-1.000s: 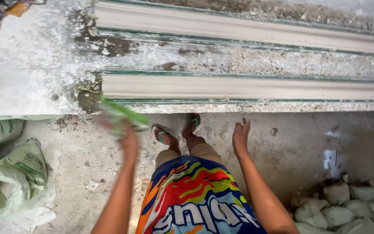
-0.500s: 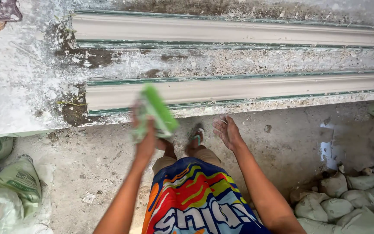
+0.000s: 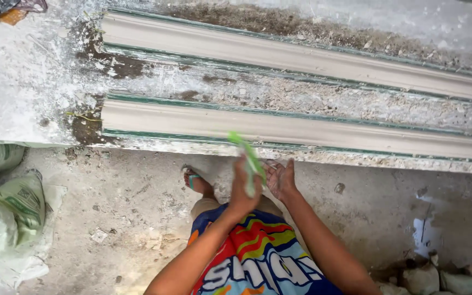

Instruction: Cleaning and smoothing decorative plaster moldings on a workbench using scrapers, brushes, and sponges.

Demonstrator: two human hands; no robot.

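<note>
Green, blurred scraper (image 3: 249,161) in left hand (image 3: 242,188), perhaps touching right hand (image 3: 279,177).

The person wears bright printed shorts (image 3: 258,257), blue at the base with wavy bands of red, yellow and orange and large white lettering outlined in dark blue across the front. Both forearms are bare, with no sleeves, watch or gloves on the left hand (image 3: 244,188) or right hand (image 3: 281,179). A flip-flop (image 3: 192,177) with a teal strap sits on the one visible foot.
</note>
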